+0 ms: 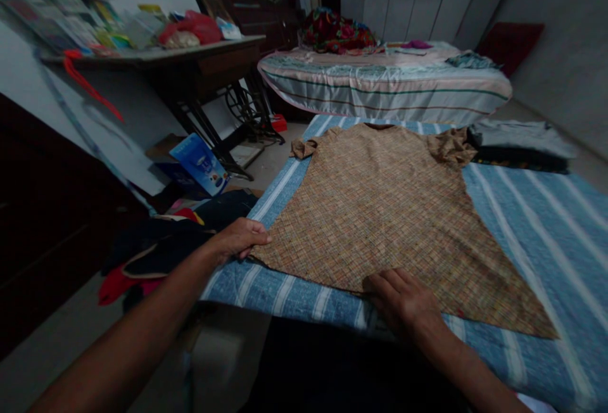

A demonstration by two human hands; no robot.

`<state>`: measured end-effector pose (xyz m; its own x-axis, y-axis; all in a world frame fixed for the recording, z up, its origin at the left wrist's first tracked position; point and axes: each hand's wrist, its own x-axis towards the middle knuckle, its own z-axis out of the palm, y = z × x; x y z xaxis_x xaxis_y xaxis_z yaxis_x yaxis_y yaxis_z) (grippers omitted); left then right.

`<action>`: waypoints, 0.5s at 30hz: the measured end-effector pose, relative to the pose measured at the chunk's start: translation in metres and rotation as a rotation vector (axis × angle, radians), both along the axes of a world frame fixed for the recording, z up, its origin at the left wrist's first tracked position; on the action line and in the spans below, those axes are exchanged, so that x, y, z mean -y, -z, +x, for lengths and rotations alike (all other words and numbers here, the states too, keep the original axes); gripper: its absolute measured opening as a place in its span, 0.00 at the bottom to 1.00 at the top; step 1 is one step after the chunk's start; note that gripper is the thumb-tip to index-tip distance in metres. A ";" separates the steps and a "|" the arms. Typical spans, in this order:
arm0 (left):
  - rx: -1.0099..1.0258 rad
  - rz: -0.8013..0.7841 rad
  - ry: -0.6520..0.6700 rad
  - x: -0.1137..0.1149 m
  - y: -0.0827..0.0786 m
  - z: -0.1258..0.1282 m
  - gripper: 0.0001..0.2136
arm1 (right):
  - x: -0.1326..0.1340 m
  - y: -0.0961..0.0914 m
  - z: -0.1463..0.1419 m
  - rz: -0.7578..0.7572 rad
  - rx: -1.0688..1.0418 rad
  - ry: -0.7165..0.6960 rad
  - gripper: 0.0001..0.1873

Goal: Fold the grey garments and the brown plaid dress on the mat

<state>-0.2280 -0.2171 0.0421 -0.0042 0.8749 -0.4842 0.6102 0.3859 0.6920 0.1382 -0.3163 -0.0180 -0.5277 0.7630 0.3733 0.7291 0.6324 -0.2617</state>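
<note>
A brown checked short-sleeved top (375,210) lies spread out on a blue-and-white striped cloth (517,229), its neckline pointing away from me and its hem towards me. My left hand (243,237) pinches the top's hem corner on the left, thumb above the fabric. Near the middle of the hem, my right hand (403,299) rests on the fabric with its fingers stretched out and lying flat. Both sleeves look bunched at their ends.
Folded clothes (522,144) are stacked at the far right of the striped cloth. To the left, a clothes pile (156,248) sits low beside a blue package (202,163). Behind stand a cluttered sewing machine table (209,52) and a bed (380,87).
</note>
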 end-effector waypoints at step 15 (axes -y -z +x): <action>-0.038 -0.004 0.016 -0.005 0.003 -0.003 0.20 | -0.017 -0.005 0.026 -0.465 -0.322 -0.040 0.13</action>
